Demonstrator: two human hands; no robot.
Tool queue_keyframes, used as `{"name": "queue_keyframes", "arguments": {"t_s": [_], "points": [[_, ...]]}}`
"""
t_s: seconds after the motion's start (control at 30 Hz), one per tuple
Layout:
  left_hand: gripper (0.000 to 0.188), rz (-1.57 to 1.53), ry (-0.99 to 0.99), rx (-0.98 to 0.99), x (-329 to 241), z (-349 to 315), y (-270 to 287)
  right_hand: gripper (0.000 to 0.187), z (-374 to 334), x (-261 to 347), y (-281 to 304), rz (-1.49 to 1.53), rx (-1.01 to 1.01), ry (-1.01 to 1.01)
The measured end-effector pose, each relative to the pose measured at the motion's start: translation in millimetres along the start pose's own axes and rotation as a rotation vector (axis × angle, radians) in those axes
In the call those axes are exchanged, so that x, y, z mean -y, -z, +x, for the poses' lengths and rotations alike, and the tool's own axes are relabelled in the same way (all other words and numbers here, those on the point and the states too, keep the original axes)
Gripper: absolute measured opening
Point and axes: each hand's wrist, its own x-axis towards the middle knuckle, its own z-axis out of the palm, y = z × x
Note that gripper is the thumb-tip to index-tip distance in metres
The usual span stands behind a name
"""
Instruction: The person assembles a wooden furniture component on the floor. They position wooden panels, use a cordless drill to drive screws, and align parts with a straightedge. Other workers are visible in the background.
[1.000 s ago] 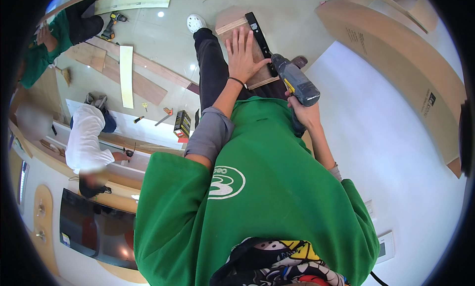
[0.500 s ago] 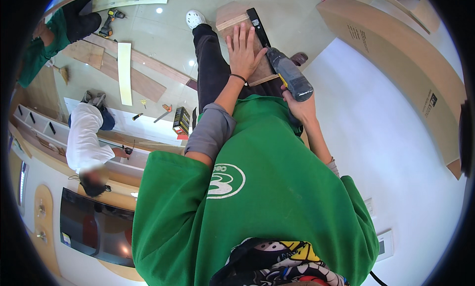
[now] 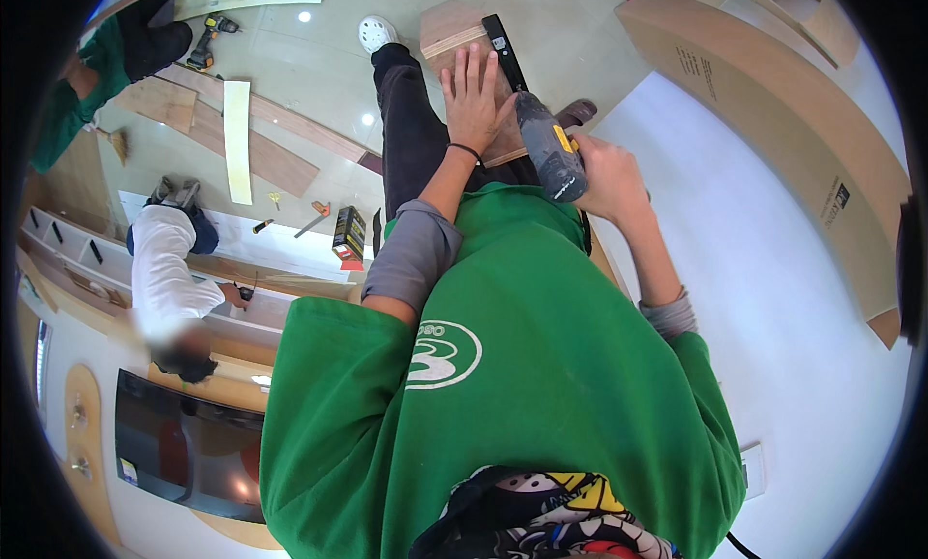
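My left hand [image 3: 472, 104] lies flat on a wooden panel piece [image 3: 450, 25], its fingers stretched and slightly apart. The piece rests across my thighs, with layered edges at its far end. Along its right side runs a black metal rail [image 3: 503, 51], which looks like a drawer slide. My right hand [image 3: 614, 177] is wrapped round the grip of a dark cordless drill [image 3: 549, 148] with a yellow patch. The drill's nose meets the rail's near part; its tip and any screw there cannot be made out.
At the left a person in white [image 3: 172, 259] bends over a long white cabinet [image 3: 261, 312]; another in green [image 3: 87, 114] is at far left. Wood boards [image 3: 261, 148], another drill [image 3: 211, 42], a saw [image 3: 312, 219] and a box [image 3: 349, 234] lie about. Large cardboard [image 3: 773, 104] stands right.
My right hand has swung outward and up to the right, and the drill has turned steeper, its back end moving left. My left hand has stayed on the wood.
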Motion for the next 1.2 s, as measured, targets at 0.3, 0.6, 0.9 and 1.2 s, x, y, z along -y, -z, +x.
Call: {"name": "queue_keyframes", "arguments": {"t_s": [0.3, 0.6, 0.9, 1.2], "points": [[0.098, -0.056, 0.022, 0.02, -7, 4, 4, 0.047, 8, -18, 6, -0.087, 0.104, 0.022], [0.108, -0.032, 0.02, -0.005, -6, 3, 1, 0.05, 3, -12, -3, 0.038, 0.026, -0.046], [0.108, -0.07, 0.006, -0.033, -3, 1, 4, 0.039, -7, -3, -11, 0.156, -0.051, -0.105], [0.086, -0.2, 0.002, -0.124, -4, 0, 10, 0.031, -14, 13, -9, 0.229, -0.105, -0.139]]}}
